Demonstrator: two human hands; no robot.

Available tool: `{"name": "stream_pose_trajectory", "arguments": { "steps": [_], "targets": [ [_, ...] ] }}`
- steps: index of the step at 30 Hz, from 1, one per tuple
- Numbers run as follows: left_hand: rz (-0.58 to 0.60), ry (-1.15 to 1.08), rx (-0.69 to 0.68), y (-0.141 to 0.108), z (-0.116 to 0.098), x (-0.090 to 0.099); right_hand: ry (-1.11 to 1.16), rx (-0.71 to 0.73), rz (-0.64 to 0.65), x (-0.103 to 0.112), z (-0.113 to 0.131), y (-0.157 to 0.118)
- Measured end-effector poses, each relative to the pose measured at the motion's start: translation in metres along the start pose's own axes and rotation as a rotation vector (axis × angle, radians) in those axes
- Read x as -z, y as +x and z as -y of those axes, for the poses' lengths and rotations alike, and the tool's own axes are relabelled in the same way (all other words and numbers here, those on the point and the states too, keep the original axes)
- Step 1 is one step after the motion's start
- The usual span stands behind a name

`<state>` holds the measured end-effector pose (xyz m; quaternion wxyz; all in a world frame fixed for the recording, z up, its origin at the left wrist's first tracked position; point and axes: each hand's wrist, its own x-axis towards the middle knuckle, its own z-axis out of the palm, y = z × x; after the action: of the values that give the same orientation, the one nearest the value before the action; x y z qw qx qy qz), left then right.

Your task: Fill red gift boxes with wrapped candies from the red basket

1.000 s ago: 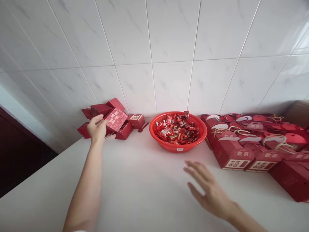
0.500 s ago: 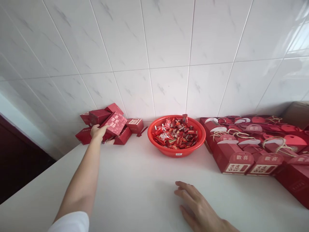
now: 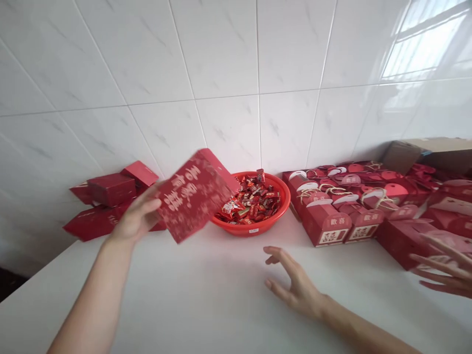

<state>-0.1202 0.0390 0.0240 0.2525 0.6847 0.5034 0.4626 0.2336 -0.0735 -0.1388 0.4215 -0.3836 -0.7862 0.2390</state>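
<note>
My left hand (image 3: 138,216) grips the near left edge of a red gift box (image 3: 195,194) with pale lettering on its face. The box is tilted in the air above the table, hiding the left part of a red plastic basket (image 3: 254,230). Wrapped candies (image 3: 254,201) fill that basket. Over the white table, my right hand (image 3: 295,285) has its thumb and fingers apart and holds nothing. Behind my left hand lies a pile of red boxes (image 3: 112,189), loosely stacked against the wall.
Rows of red gift boxes (image 3: 326,223) with rope handles stand at the right. Another person's hand (image 3: 448,265) reaches in at the right edge, fingers spread by a red box (image 3: 401,243). A cardboard box (image 3: 435,152) sits at the back right. White tiled wall (image 3: 228,54) closes off the back.
My left hand has lifted the box off the pile and brought it right, in front of the basket. Another person's hand has appeared at the right. The view has turned right.
</note>
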Motion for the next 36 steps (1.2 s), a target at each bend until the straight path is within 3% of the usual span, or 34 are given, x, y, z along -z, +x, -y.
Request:
{"name": "stream_pose_trajectory", "arguments": {
  "steps": [3,7,11,16,18,23,29,33,36],
  "targets": [
    [0.326,-0.235,0.051,-0.019,-0.011,-0.039,0.081,0.038,-0.115,0.013,0.006,0.003],
    [0.689,-0.248,0.019,-0.042,-0.015,-0.090,0.243,0.043,-0.175,0.025,0.022,0.003],
    [0.755,-0.240,-0.019,-0.056,-0.006,-0.123,0.360,-0.061,-0.323,0.033,0.031,0.006],
    [0.843,-0.074,-0.057,-0.060,-0.005,-0.128,0.346,-0.243,-0.416,0.039,0.026,0.012],
    [0.831,-0.022,-0.058,-0.063,-0.011,-0.126,0.263,-0.248,-0.413,0.039,0.025,0.012],
    [0.640,-0.054,-0.164,-0.071,-0.031,-0.132,0.114,-0.138,-0.320,0.033,0.029,0.014],
    [0.471,-0.032,-0.378,-0.064,-0.040,-0.137,0.018,0.152,-0.213,0.030,0.035,0.023],
    [0.364,-0.028,-0.347,-0.052,-0.035,-0.134,-0.039,0.365,-0.073,0.022,0.040,0.030],
    [0.383,-0.064,-0.266,-0.049,-0.030,-0.130,-0.127,0.506,-0.055,0.017,0.045,0.041]
  ]
}}
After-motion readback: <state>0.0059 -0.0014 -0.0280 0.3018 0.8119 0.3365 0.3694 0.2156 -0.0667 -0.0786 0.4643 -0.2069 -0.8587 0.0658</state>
